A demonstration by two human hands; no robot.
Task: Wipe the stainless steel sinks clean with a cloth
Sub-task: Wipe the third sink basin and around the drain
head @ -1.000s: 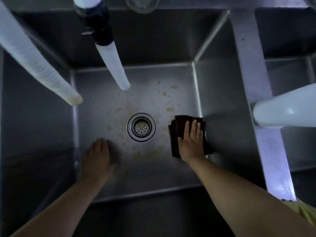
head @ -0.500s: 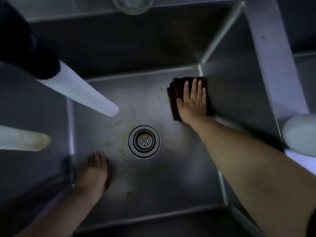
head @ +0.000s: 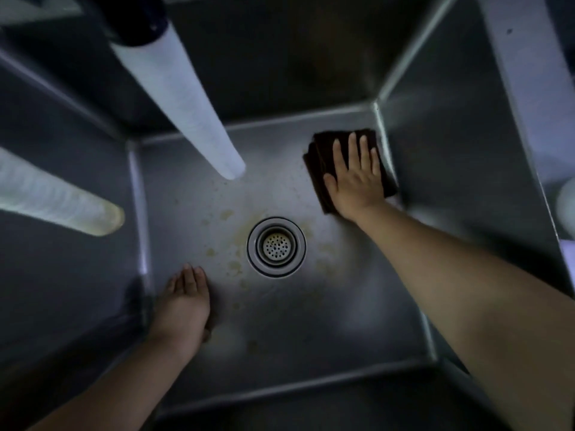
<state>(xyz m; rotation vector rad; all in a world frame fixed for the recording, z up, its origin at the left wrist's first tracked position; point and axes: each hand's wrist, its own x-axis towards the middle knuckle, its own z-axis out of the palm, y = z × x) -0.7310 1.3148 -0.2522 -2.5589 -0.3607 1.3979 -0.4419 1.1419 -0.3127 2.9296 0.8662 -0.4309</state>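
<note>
I look down into a deep stainless steel sink (head: 466, 157). A dark folded cloth (head: 320, 157) lies flat on the sink floor in the far right corner, and my right hand (head: 354, 178) presses on it with fingers spread, pointing at the back wall. My left hand (head: 183, 303) rests flat on the sink floor at the near left, by the left wall, holding nothing. Yellowish stains (head: 227, 214) dot the floor around the round drain strainer (head: 276, 246) in the middle.
Two white hose spouts hang over the basin: one (head: 183, 98) from the top centre with a dark collar, one (head: 59, 197) from the left with a yellowed tip. A steel divider (head: 529, 88) runs along the right, with another white spout (head: 566, 206) at the edge.
My right hand slid the cloth from beside the drain up along the right wall into the far right corner, where it stays. The left hand kept its place. My view moved closer.
</note>
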